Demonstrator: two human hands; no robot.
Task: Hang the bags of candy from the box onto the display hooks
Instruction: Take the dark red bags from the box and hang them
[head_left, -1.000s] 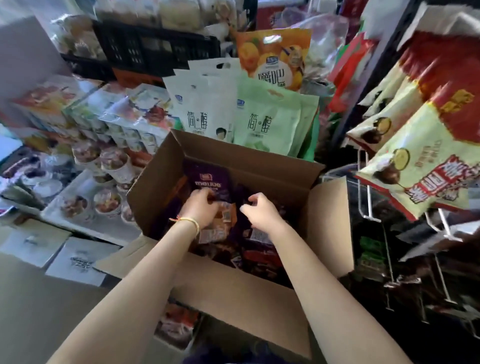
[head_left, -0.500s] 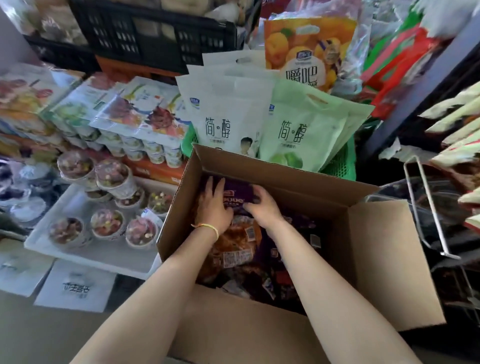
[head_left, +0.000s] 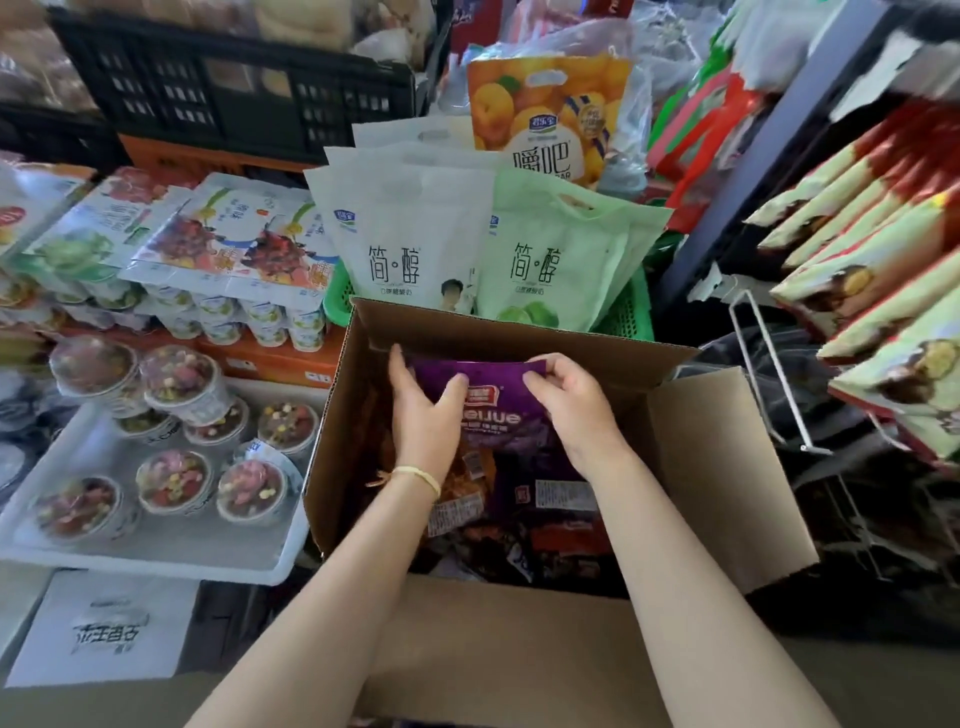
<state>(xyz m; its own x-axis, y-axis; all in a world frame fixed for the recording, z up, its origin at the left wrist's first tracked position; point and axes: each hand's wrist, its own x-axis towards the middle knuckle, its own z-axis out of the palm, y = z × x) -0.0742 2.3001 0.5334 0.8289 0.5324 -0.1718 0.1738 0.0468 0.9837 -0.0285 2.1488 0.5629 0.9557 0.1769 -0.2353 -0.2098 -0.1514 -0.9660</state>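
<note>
An open cardboard box (head_left: 727, 467) stands in front of me, filled with several candy bags in purple, orange and dark wrappers. Both hands are inside it on a purple candy bag (head_left: 488, 382) standing against the far wall. My left hand (head_left: 423, 415) grips the bag's left side, thumb across its front. My right hand (head_left: 576, 405) pinches its upper right corner. An orange bag (head_left: 467, 483) lies below. Empty wire display hooks (head_left: 769, 379) stick out at the right.
Hung green-and-red snack bags (head_left: 872, 280) fill the rack at far right. A green basket (head_left: 631, 312) with white and green pouches stands behind the box. At left, a white tray (head_left: 156, 556) of dessert cups and stacked yoghurt packs (head_left: 234, 260); black crates (head_left: 234, 98) behind.
Both hands moved from the loose bags in the middle of the box to the purple bag at its far wall and took hold of it, raising its top edge. The camera dipped toward the box.
</note>
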